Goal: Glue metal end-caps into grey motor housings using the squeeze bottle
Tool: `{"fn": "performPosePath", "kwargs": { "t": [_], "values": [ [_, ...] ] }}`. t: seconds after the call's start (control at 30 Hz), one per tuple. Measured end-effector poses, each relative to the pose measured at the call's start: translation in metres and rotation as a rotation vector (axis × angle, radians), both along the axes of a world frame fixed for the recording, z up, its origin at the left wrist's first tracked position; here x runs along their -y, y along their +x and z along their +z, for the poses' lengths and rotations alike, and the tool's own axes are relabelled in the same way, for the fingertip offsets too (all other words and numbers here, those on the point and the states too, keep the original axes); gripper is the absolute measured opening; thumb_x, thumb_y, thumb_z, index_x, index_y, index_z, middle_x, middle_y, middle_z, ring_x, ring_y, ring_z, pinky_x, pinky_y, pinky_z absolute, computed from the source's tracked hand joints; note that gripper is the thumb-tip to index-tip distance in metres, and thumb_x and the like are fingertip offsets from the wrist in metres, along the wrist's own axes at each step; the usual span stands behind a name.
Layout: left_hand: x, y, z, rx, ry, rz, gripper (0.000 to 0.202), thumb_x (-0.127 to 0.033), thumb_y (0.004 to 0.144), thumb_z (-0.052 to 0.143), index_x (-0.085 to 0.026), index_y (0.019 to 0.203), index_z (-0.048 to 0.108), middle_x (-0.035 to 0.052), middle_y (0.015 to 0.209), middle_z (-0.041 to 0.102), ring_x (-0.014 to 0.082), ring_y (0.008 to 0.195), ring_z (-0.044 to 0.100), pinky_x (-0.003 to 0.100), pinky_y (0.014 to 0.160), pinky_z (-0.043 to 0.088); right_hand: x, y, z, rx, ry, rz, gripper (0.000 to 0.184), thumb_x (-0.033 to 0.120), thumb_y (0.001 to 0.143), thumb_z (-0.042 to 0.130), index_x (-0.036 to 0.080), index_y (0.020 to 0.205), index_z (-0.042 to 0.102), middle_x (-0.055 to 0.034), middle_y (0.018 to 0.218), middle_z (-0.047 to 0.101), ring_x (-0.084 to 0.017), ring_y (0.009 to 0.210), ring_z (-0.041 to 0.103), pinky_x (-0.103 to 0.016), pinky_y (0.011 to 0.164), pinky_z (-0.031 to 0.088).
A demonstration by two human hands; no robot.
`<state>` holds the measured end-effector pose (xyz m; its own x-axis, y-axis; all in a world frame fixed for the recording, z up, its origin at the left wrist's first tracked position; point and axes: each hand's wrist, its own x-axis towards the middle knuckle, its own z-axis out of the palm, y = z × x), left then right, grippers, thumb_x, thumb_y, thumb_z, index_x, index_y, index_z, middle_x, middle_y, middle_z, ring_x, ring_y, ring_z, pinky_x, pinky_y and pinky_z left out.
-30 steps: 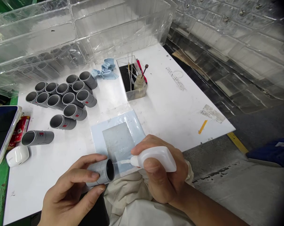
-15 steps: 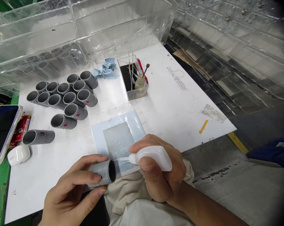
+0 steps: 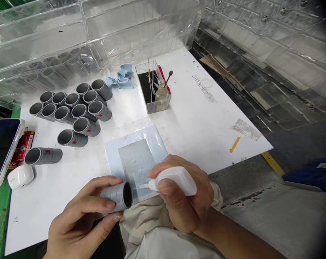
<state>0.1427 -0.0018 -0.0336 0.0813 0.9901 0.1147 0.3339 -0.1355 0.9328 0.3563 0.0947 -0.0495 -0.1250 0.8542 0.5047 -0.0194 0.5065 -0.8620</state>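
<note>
My left hand (image 3: 84, 212) is closed around a grey cylindrical tube (image 3: 113, 195), which lies tilted on its side with its dark open end facing right. In my right hand (image 3: 188, 201) is a white squeeze bottle (image 3: 179, 180), gripped between thumb and fingers. Its thin nozzle (image 3: 143, 186) points left at the tube's rim; whether it touches cannot be made out. Beneath them lies a light blue cloth (image 3: 113, 153) with a grey rectangular sheet (image 3: 137, 158) on top.
Several grey tubes (image 3: 80, 110) stand on the white table (image 3: 195, 133) at left. A clear box (image 3: 157, 107) holds tweezers and a small glass bottle. A crumpled blue cloth (image 3: 122, 79), a phone (image 3: 3, 144) and a white case (image 3: 20, 176) lie nearby. Clear plastic trays (image 3: 141, 32) line the back.
The bottle's nozzle has shifted very slightly left along with my right hand's grip. Both hands hold the same things, and the view has moved a little.
</note>
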Motion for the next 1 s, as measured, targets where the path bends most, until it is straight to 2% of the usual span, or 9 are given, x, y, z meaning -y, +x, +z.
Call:
{"fn": "performPosePath", "kwargs": {
  "t": [0.13, 0.33, 0.53, 0.7, 0.87, 1.0],
  "values": [
    [-0.0002, 0.0005, -0.0001, -0.023, 0.022, 0.004, 0.04, 0.011, 0.085, 0.065, -0.024, 0.105, 0.068, 0.0046, 0.132, 0.066, 0.0196, 0.123, 0.065, 0.021, 0.086, 0.064, -0.0012, 0.0007, 0.002, -0.004, -0.003, 0.033, 0.03, 0.034, 0.104, 0.054, 0.017, 0.084, 0.068, -0.0027, 0.067, 0.071, -0.016, 0.054, 0.059, -0.035, 0.052, 0.046],
    [0.0002, 0.0016, 0.0003, -0.056, 0.028, -0.009, 0.038, 0.012, 0.085, 0.062, -0.025, 0.093, 0.068, 0.0028, 0.13, 0.061, 0.0199, 0.113, 0.069, 0.028, 0.087, 0.066, -0.0024, 0.0013, 0.0044, -0.056, -0.051, 0.08, 0.032, 0.036, 0.103, 0.055, 0.017, 0.082, 0.07, -0.0016, 0.065, 0.069, -0.015, 0.052, 0.058, -0.034, 0.051, 0.046],
    [0.0009, 0.0019, 0.0001, -0.06, 0.037, -0.015, 0.04, 0.012, 0.085, 0.061, -0.026, 0.092, 0.069, 0.0022, 0.129, 0.061, 0.0214, 0.114, 0.069, 0.029, 0.087, 0.067, -0.0025, 0.002, 0.0063, -0.05, -0.084, 0.117, 0.034, 0.039, 0.103, 0.055, 0.019, 0.079, 0.069, 0.0006, 0.062, 0.066, -0.014, 0.051, 0.055, -0.034, 0.051, 0.044],
    [0.0008, 0.0021, 0.0003, -0.064, 0.027, -0.007, 0.039, 0.012, 0.085, 0.061, -0.026, 0.091, 0.069, 0.0017, 0.129, 0.06, 0.0201, 0.113, 0.069, 0.027, 0.087, 0.066, -0.0022, 0.0047, 0.0072, 0.004, -0.032, 0.136, 0.03, 0.036, 0.103, 0.053, 0.02, 0.082, 0.067, 0.0, 0.066, 0.068, -0.015, 0.053, 0.057, -0.035, 0.052, 0.043],
    [0.0031, 0.0014, -0.0004, -0.062, 0.026, 0.0, 0.039, 0.012, 0.085, 0.062, -0.025, 0.091, 0.069, 0.003, 0.129, 0.061, 0.0216, 0.112, 0.069, 0.029, 0.085, 0.066, -0.0013, 0.0058, 0.0063, -0.02, -0.037, 0.14, 0.031, 0.04, 0.102, 0.055, 0.023, 0.078, 0.066, 0.0011, 0.064, 0.067, -0.016, 0.05, 0.055, -0.036, 0.05, 0.043],
    [0.0026, 0.002, 0.0, -0.051, 0.02, 0.005, 0.038, 0.012, 0.085, 0.062, -0.025, 0.091, 0.069, 0.0036, 0.129, 0.06, 0.0217, 0.111, 0.07, 0.029, 0.084, 0.066, -0.0012, 0.0038, 0.0067, -0.021, -0.05, 0.129, 0.028, 0.036, 0.101, 0.056, 0.021, 0.08, 0.067, -0.0001, 0.065, 0.069, -0.016, 0.051, 0.056, -0.036, 0.05, 0.043]
  ]
}}
